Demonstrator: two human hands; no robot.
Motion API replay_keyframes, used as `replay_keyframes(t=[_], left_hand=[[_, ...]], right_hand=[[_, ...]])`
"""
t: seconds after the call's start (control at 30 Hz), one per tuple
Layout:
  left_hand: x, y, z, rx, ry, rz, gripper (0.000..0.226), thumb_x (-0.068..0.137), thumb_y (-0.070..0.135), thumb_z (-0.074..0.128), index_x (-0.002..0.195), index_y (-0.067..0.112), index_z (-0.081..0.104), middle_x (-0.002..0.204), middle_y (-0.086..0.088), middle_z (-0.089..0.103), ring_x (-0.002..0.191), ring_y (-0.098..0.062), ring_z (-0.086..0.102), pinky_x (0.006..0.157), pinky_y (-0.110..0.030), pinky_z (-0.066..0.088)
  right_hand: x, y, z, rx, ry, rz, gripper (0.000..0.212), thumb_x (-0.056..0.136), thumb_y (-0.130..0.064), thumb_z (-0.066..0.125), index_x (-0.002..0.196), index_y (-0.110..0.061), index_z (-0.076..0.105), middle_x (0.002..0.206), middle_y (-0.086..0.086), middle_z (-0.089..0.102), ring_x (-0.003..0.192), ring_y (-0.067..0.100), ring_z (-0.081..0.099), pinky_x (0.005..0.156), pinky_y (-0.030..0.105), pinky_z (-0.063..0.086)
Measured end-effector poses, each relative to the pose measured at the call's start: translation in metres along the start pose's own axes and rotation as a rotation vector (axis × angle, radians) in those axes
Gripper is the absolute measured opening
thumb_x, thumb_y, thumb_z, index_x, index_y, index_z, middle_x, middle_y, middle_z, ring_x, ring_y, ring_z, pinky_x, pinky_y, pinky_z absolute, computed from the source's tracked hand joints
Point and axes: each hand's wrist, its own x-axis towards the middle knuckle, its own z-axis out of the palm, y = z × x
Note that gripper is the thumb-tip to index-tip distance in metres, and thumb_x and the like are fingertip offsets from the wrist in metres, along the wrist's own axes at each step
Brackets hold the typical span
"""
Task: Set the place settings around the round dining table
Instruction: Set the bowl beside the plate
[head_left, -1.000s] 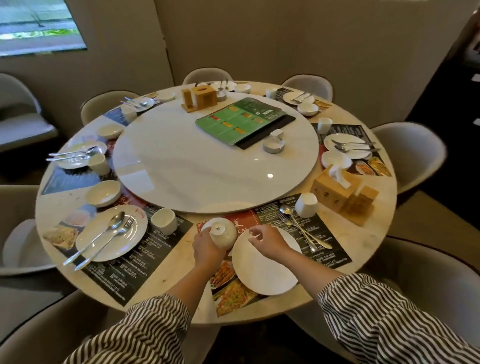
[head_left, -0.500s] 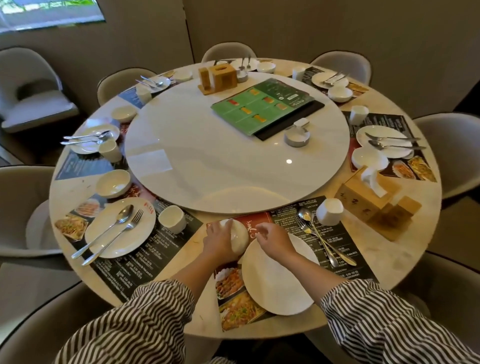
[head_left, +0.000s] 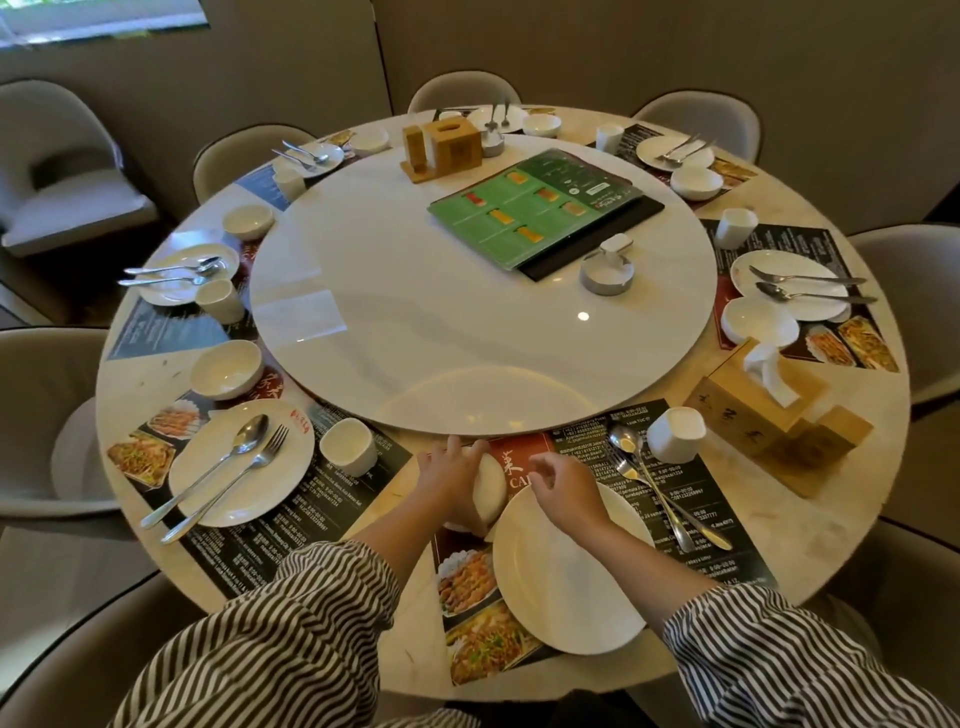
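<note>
I am seeing my left hand (head_left: 448, 480) gripping a small white bowl (head_left: 491, 486), tipped on its side, at the near edge of the bench (head_left: 810, 540), fingers curled round it. My right hand (head_left: 563, 486) is hovering just beside the bowl, over the far rim of the white plate (head_left: 569, 577); its grip is loosely curled and, I think, holding nothing. The plate is lying on the printed placemat (head_left: 727, 519). A spoon (head_left: 649, 486) and fork (head_left: 670, 506) are lying right of the plate, near an upturned cup (head_left: 675, 434).
</note>
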Motion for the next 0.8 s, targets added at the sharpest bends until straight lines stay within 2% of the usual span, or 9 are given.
replay_keyframes(t=[0.27,0.4,0.57,0.67,0.8], left_hand=[[-0.017,-0.018,0.002,-0.134,0.160,0.042,0.120,0.048,0.057,0.084,0.143,0.031,0.017,0.141,-0.007,0.029,0.130,-0.033,0.032,0.111,-0.051,0.026],[-0.027,-0.028,0.004,-0.266,0.243,0.079,0.117,0.049,0.058,0.082,0.142,0.034,0.016,0.141,-0.003,0.027,0.131,-0.028,0.029,0.110,-0.047,0.026],[-0.038,-0.038,0.011,-0.521,0.314,0.128,0.119,0.049,0.057,0.082,0.143,0.048,0.009,0.141,0.001,0.020,0.131,-0.028,0.028,0.107,-0.049,0.035],[-0.043,-0.040,0.018,-0.649,0.365,0.130,0.113,0.049,0.053,0.083,0.141,0.041,0.019,0.139,0.005,0.019,0.128,-0.024,0.033,0.107,-0.044,0.040],[-0.051,-0.041,0.029,-0.764,0.523,0.127,0.106,0.045,0.053,0.083,0.132,0.030,0.027,0.132,0.000,0.030,0.119,-0.016,0.041,0.098,-0.034,0.048]], right_hand=[[0.004,-0.015,0.008,0.027,-0.040,-0.001,0.027,0.090,-0.024,0.062,0.114,-0.014,0.068,0.107,0.000,0.071,0.101,0.019,0.064,0.094,0.045,0.050],[0.005,-0.022,0.010,0.090,-0.033,0.016,0.028,0.091,-0.021,0.062,0.116,-0.010,0.068,0.110,0.004,0.071,0.099,0.018,0.066,0.092,0.039,0.053],[0.004,-0.025,0.010,0.130,-0.034,0.019,0.026,0.091,-0.019,0.064,0.113,-0.006,0.070,0.108,0.007,0.072,0.100,0.020,0.067,0.090,0.035,0.053],[0.005,-0.026,0.012,0.155,-0.075,0.047,0.025,0.091,-0.019,0.065,0.111,-0.005,0.071,0.106,0.007,0.072,0.098,0.020,0.067,0.088,0.033,0.053],[0.010,-0.031,0.014,0.148,-0.187,0.071,0.026,0.091,-0.032,0.063,0.105,-0.012,0.074,0.100,0.003,0.074,0.095,0.019,0.066,0.089,0.036,0.051]])
